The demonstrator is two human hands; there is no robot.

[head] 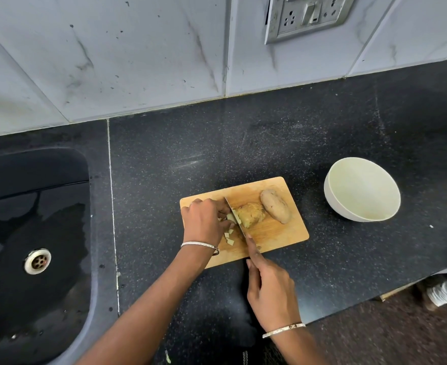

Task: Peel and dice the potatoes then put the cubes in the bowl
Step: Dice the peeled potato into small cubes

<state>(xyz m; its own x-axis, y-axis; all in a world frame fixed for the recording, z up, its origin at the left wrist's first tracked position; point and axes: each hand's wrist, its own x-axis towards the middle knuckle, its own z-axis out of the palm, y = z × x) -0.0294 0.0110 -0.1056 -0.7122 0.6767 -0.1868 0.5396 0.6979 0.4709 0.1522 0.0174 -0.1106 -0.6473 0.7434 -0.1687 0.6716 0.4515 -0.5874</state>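
A wooden cutting board (277,233) lies on the black counter. On it sit an unpeeled potato (275,209) at the right and a peeled potato (251,215) beside it. My right hand (269,288) grips a knife (234,214), index finger along its spine, the blade standing across the board just left of the peeled potato. My left hand (204,219) holds a pale potato piece (230,218) on the blade's left side. A few small potato cubes (229,236) lie on the board under that hand. The white bowl (362,189) stands to the right of the board with nothing in it.
A black sink (33,246) with a metal drain lies at the left, its basin wet. A tiled wall with a switch and socket plate (309,17) rises behind the counter. The counter's front edge runs at the lower right, with floor below.
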